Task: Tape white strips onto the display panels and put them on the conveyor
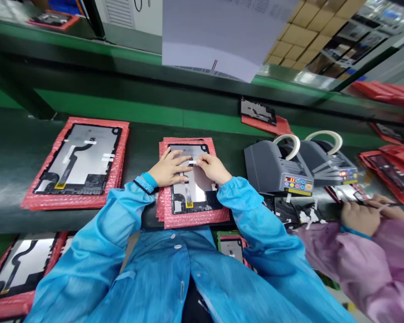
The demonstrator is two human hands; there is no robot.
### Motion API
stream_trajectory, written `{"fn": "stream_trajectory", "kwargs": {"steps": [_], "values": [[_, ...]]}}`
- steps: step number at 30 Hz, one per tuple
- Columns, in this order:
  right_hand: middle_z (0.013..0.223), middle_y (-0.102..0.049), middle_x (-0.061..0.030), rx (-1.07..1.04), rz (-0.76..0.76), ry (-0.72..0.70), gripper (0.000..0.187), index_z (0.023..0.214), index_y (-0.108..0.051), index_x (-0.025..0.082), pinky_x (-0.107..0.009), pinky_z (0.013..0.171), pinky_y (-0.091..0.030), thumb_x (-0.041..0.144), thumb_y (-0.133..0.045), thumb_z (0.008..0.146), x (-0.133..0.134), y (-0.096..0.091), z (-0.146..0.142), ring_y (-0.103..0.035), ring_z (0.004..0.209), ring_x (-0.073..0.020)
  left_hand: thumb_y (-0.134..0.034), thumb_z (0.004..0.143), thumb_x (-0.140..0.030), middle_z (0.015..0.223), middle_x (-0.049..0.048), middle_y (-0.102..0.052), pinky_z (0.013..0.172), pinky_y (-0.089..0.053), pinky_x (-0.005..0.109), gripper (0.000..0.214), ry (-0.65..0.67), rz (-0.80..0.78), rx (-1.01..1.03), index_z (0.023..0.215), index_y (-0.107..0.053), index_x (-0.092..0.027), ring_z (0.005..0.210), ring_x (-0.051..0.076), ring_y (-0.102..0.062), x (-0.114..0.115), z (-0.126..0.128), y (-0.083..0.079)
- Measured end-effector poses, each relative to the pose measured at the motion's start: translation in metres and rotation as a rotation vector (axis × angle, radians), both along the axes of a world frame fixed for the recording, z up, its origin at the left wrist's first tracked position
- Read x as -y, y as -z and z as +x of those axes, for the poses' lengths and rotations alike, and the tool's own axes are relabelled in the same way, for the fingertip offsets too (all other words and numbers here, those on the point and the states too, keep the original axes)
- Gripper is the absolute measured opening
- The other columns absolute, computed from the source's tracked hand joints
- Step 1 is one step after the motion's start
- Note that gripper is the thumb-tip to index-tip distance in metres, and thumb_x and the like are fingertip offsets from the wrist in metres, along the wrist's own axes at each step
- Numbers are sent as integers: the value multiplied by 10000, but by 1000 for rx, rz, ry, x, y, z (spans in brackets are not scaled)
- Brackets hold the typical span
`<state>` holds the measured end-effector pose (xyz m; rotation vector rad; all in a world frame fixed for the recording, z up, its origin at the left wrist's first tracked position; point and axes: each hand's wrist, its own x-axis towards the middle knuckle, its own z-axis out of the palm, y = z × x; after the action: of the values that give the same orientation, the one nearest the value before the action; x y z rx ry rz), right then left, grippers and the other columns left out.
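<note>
A tablet screen panel [198, 190], silver-backed with a dark frame, lies on pink bubble-wrap sleeves [195, 220] in front of me. My left hand [171, 168] rests on its upper left part, palm down with the fingers spread. Against the panel's upper middle, my right hand [213, 168] is closed in a pinch at the end of a small strip of white tape [192, 162]. The fingertips partly hide the strip. Lower down, a yellow-ended flex cable [189, 197] shows on the panel; its upper part is under my left hand.
Another panel [84, 157] lies on stacked pink sleeves [121, 170] to the left. Two grey tape dispensers [265, 166] stand at right. Beyond them, a co-worker's hands [362, 217] handle something. A paper sheet [218, 36] hangs over the green shelf rail [131, 47].
</note>
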<state>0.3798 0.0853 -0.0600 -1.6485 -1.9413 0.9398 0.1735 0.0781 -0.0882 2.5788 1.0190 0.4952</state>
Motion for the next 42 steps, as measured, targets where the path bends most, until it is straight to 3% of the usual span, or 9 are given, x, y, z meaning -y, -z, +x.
{"fn": "stream_trajectory", "kwargs": {"steps": [11, 24, 29, 31, 34, 38, 40, 42], "values": [[940, -700, -85, 473, -41, -27, 214, 902, -665, 165, -262, 708, -413, 224, -460, 879, -9, -13, -21, -620, 845, -187, -577, 835, -525, 1451, 28, -452, 1127, -38, 624, 438, 18, 19, -13, 1231, -615, -343, 1342, 332, -300, 0, 0, 3], [728, -690, -97, 600, -43, -80, 331, 742, -700, 161, -265, 652, -440, 456, -581, 836, -18, -24, -29, -642, 735, -189, -576, 830, -533, 1458, 27, -444, 1125, -38, 626, 444, 14, 1, -22, 1232, -613, -348, 1348, 334, -298, 1, 0, 1], [803, -691, -169, 709, 44, 123, 458, 739, -693, 128, -294, 669, -441, 583, -640, 742, -19, -27, -13, -644, 794, -243, -553, 836, -551, 1455, 41, -447, 1127, -30, 619, 465, 11, 5, -16, 1230, -621, -314, 1347, 341, -290, -1, -1, 2], [727, -676, -135, 607, 127, 215, 441, 655, -660, 150, -291, 641, -424, 564, -587, 790, -2, -25, 9, -627, 726, -220, -538, 841, -556, 1455, 54, -447, 1132, -41, 610, 522, 1, 1, -27, 1289, -574, -291, 1345, 342, -294, -1, 0, 0], [560, -593, -55, 258, 222, 355, 520, 555, -592, 178, -274, 574, -391, 592, -462, 841, 50, -10, 60, -549, 569, -158, -517, 843, -564, 1437, 70, -468, 1137, -63, 601, 595, -16, 15, -51, 1356, -502, -264, 1336, 335, -319, 0, 1, -4], [435, -439, 31, -278, 174, 730, 563, 557, -550, 183, -238, 419, -306, 732, -543, 683, 130, 18, 125, -378, 400, -90, -493, 843, -570, 1381, 81, -526, 1128, -98, 619, 549, -16, 80, -66, 1284, -568, -252, 1317, 340, -356, -6, 0, -1], [450, -444, 48, -527, 164, 935, 569, 618, -552, 180, -218, 373, -283, 746, -609, 595, 149, 26, 146, -347, 375, -71, -495, 845, -551, 1342, 89, -558, 1122, -129, 621, 496, -25, 115, -81, 1217, -613, -245, 1293, 344, -384, -13, 2, -1], [523, -521, 27, -702, 194, 1038, 564, 693, -559, 174, -206, 374, -321, 717, -650, 571, 150, 28, 159, -406, 403, -71, -504, 850, -519, 1302, 102, -583, 1106, -176, 628, 439, -41, 159, -95, 1144, -646, -226, 1261, 356, -410, -15, 10, -11]]}}
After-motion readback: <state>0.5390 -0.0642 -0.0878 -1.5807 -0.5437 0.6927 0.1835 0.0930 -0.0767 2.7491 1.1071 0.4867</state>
